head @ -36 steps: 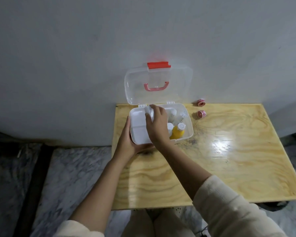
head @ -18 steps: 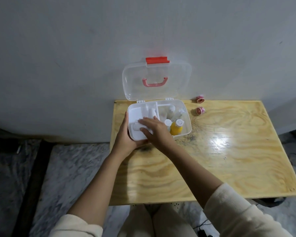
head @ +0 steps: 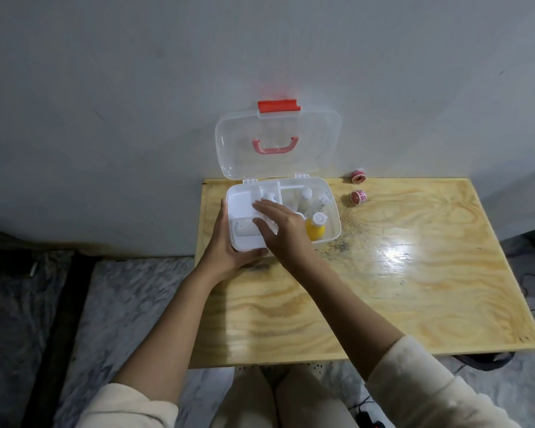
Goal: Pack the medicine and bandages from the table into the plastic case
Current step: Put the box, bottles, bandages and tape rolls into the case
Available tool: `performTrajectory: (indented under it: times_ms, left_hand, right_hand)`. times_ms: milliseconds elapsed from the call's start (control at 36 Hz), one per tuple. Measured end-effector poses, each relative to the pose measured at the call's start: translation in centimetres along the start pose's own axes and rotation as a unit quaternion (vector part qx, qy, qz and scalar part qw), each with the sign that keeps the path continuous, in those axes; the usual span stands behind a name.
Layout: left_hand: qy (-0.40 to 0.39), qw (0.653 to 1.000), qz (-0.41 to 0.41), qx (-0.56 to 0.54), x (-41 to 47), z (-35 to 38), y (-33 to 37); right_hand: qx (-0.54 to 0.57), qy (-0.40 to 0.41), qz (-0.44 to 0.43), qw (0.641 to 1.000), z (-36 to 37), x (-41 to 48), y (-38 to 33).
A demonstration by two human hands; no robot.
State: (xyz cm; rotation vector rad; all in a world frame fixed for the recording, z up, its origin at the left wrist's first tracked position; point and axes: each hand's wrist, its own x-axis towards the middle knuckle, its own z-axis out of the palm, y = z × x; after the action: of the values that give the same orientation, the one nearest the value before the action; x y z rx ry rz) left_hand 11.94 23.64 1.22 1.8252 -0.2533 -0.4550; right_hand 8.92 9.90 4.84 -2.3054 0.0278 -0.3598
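From your head camera, you look down at a wooden tabletop point(head: 414, 288) that stands against a grey wall.

The plastic case point(head: 332, 230) sits at the far left part of the tabletop. Its clear lid point(head: 315, 143) stands up and leans on the wall. The lid has a pink handle point(head: 275, 147) and a red latch point(head: 278, 105) on top.

Your left hand point(head: 229, 245) holds the near left corner of the case. The fingers go up the left side and the thumb lies along the front edge.

Your right hand point(head: 283, 227) lies flat over the white tray in the left part of the case. Its fingers are spread out and it pinches nothing.

A white roll point(head: 244, 231) lies in the tray, just left of your right fingers. A small white bottle point(head: 269, 196) lies in the back slot of the tray.

In the right part of the case stands a yellow bottle point(head: 315, 231) with a white cap. White bottles point(head: 306, 199) stand behind it.

Two pink tape rolls point(head: 359, 197) lie on the tabletop to the right of the case, apart from it. One is by the wall and one is a bit nearer to you.
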Motion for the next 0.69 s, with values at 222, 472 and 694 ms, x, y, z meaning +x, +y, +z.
performTrajectory:
  times_ms: [222,472,694]
  left_hand:
    - [0.01,0.999,-0.034,-0.007,0.1,0.4,-0.2]
    - [0.086,0.995,-0.046,0.034,0.2,1.7,-0.6]
    - [0.098,0.995,-0.015,0.031,0.7,1.6,-1.6]
  right_hand:
    - [0.077,0.269,0.067,0.958,-5.4,1.2,2.1]
    - [0.013,0.173,0.34,0.924,-7.0,3.6,15.8]
    - [-0.085,0.179,0.318,0.927,-4.5,5.9,20.6]
